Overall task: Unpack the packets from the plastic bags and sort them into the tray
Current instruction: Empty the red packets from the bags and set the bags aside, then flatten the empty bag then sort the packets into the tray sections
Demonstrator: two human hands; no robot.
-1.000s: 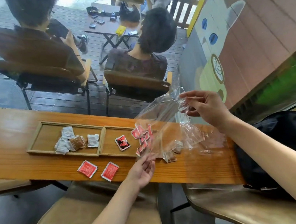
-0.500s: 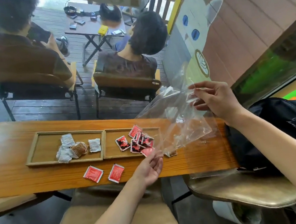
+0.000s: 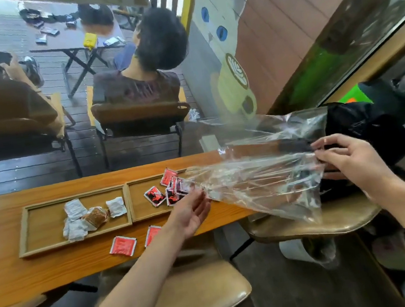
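A two-compartment wooden tray (image 3: 128,205) lies on the wooden counter. Its left half holds white packets (image 3: 73,209) and a brown packet (image 3: 96,217). Its right half holds several red packets (image 3: 167,192). Two more red packets (image 3: 122,245) lie on the counter in front of the tray. My right hand (image 3: 349,156) pinches one end of a clear plastic bag (image 3: 261,178), which stretches sideways toward the tray. My left hand (image 3: 192,212) is open, palm up, at the bag's other end, beside the red packets.
A black backpack (image 3: 366,124) sits on the stool at my right. Tan stools (image 3: 192,295) stand under the counter's near edge. Behind a glass pane, two people sit on chairs with their backs to me, by a small table.
My right hand moved right and down, pulling the bag out flat and away from the tray. The red packets that were in the bag now lie in the tray's right half.
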